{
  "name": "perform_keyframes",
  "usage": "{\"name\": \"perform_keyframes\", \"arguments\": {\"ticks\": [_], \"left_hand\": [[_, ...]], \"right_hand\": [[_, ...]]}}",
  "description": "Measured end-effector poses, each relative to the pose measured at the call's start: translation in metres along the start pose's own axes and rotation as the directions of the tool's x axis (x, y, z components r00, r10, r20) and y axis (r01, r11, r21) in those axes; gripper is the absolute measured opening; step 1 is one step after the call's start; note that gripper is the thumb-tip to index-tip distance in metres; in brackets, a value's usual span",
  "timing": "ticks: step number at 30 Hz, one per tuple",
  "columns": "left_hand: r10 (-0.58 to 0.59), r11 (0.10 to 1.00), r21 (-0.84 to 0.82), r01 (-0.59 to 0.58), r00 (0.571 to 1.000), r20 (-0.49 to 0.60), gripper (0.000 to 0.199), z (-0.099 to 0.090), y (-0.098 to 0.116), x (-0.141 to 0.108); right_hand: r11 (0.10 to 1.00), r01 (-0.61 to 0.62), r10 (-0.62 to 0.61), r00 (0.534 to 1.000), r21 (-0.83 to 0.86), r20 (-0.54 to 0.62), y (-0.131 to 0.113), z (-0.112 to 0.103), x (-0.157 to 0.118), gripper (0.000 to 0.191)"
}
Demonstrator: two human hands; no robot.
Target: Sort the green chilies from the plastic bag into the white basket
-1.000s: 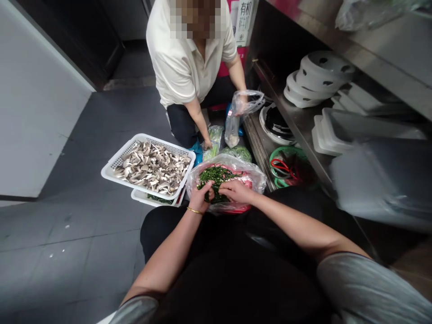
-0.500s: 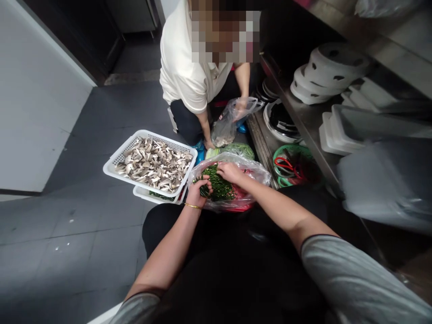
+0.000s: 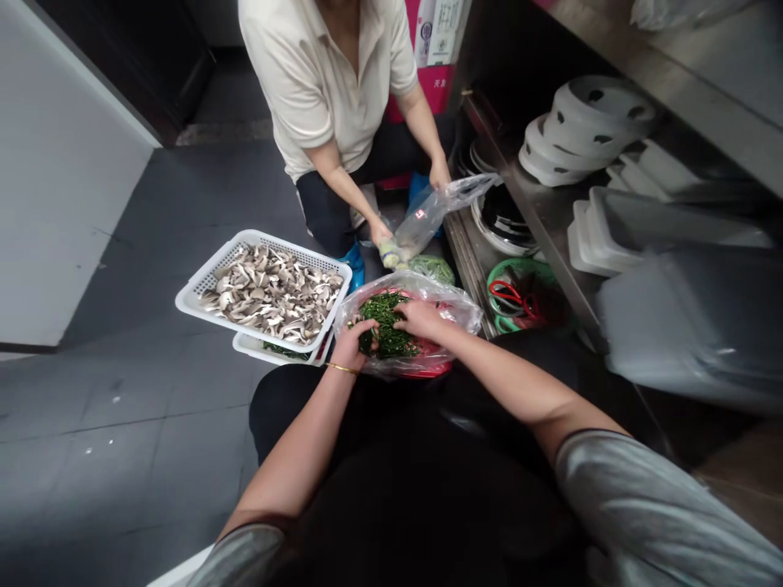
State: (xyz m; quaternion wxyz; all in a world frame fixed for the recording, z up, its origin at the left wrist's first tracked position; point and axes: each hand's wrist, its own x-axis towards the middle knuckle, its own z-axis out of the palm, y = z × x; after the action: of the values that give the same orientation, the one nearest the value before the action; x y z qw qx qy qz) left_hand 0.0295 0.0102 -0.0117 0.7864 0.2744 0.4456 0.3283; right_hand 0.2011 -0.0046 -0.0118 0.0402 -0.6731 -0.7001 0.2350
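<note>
Thin dark-green vegetable stalks (image 3: 391, 344) lie in a bundle inside a clear plastic bag (image 3: 468, 314) with red material under them. My left hand (image 3: 351, 344) curls round the left side of the bundle, thumb on top, a gold bangle at the wrist. From the right, my right hand (image 3: 423, 318) reaches onto the stalks with bent fingers that grip at their upper part; the fingertips are partly hidden among the greens. To the left of the bag stands a white perforated basket (image 3: 205, 310) heaped with torn mushrooms (image 3: 275, 295).
A lower white basket (image 3: 245, 346) with greens sits under the mushroom basket. Opposite, a person in a white shirt (image 3: 306, 90) handles a clear bag (image 3: 428, 218) and a pale vegetable (image 3: 390, 253). At right are a green basket (image 3: 498, 322) and a metal shelf (image 3: 550, 216) with plastic tubs.
My right hand's fingers have spread a little and moved down onto the stalks. The other person has lifted a pale vegetable toward the clear bag. The camera view has shifted slightly.
</note>
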Motion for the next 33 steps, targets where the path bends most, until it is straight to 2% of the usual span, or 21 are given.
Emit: {"name": "perform_keyframes", "arguments": {"ticks": [2, 5, 7, 9, 11, 13, 14, 16, 19, 22, 24, 26, 27, 29, 31, 32, 33], "left_hand": [[0.036, 0.997, -0.064, -0.036, 0.999, 0.000, 0.022, -0.001, 0.003, -0.001], [0.048, 0.997, -0.060, -0.046, 0.998, 0.035, 0.027, 0.000, 0.005, -0.003], [0.064, 0.997, -0.049, -0.061, 0.996, 0.059, 0.024, 0.001, 0.004, -0.005], [0.086, 0.996, -0.021, -0.085, 0.994, 0.068, 0.019, 0.003, 0.004, -0.005], [0.105, 0.992, 0.068, -0.108, 0.993, 0.053, 0.018, 0.005, 0.003, -0.004], [0.117, 0.978, 0.170, -0.124, 0.992, 0.049, 0.021, 0.008, 0.003, -0.003], [0.114, 0.971, 0.204, -0.125, 0.991, 0.066, 0.022, 0.009, 0.003, -0.003], [0.102, 0.964, 0.236, -0.125, 0.989, 0.109, 0.024, 0.010, 0.002, -0.003], [0.126, 0.955, 0.253, -0.156, 0.984, 0.129, 0.025, 0.010, 0.002, -0.006], [0.156, 0.940, 0.274, -0.203, 0.971, 0.182, 0.027, 0.009, 0.004, -0.013], [0.149, 0.929, 0.310, -0.204, 0.970, 0.191, 0.027, 0.009, 0.006, -0.017], [0.143, 0.917, 0.352, -0.189, 0.978, 0.154, 0.026, 0.012, 0.007, -0.020], [0.148, 0.911, 0.367, -0.187, 0.980, 0.134, 0.026, 0.014, 0.007, -0.022], [0.153, 0.902, 0.386, -0.191, 0.980, 0.127, 0.025, 0.019, 0.006, -0.025], [0.143, 0.914, 0.363, -0.183, 0.981, 0.133, 0.024, 0.023, 0.006, -0.029], [0.128, 0.929, 0.331, -0.164, 0.984, 0.127, 0.024, 0.023, 0.006, -0.032], [0.109, 0.949, 0.285, -0.137, 0.988, 0.113, 0.025, 0.022, 0.008, -0.035]], "right_hand": [[0.994, 0.010, 0.000, 0.996, -0.111, 0.088, -0.001, 0.011, 0.006, 0.030], [0.993, 0.033, -0.022, 0.995, -0.111, 0.094, 0.001, 0.016, 0.014, 0.022], [1.000, -0.007, 0.007, 1.000, 0.005, 0.024, 0.009, 0.009, 0.016, 0.015], [0.966, -0.066, 0.074, 0.997, 0.251, -0.025, 0.018, -0.002, 0.013, 0.009], [0.814, -0.131, 0.126, 0.991, 0.566, 0.049, 0.023, -0.013, 0.005, 0.010], [0.558, -0.204, 0.099, 0.979, 0.805, 0.179, 0.020, -0.020, -0.004, 0.017], [0.437, -0.221, 0.063, 0.974, 0.872, 0.215, 0.017, -0.021, -0.008, 0.021], [0.266, -0.230, -0.004, 0.971, 0.936, 0.240, 0.009, -0.022, -0.015, 0.030], [0.139, -0.245, -0.077, 0.963, 0.960, 0.257, 0.001, -0.021, -0.021, 0.040], [0.087, -0.247, -0.109, 0.961, 0.965, 0.255, -0.001, -0.018, -0.026, 0.042], [0.104, -0.223, -0.091, 0.968, 0.969, 0.232, -0.004, -0.014, -0.030, 0.041], [0.197, -0.181, -0.048, 0.980, 0.963, 0.194, -0.009, -0.013, -0.034, 0.036], [0.285, -0.141, -0.020, 0.988, 0.948, 0.153, -0.012, -0.013, -0.036, 0.032], [0.520, -0.011, 0.044, 0.999, 0.854, -0.014, -0.017, -0.018, -0.039, 0.024], [0.735, 0.101, 0.063, 0.974, 0.671, -0.216, -0.016, -0.026, -0.039, 0.018], [0.810, 0.125, 0.047, 0.960, 0.573, -0.276, -0.012, -0.031, -0.039, 0.016], [0.861, 0.124, 0.023, 0.959, 0.493, -0.282, -0.007, -0.034, -0.038, 0.016]]}}
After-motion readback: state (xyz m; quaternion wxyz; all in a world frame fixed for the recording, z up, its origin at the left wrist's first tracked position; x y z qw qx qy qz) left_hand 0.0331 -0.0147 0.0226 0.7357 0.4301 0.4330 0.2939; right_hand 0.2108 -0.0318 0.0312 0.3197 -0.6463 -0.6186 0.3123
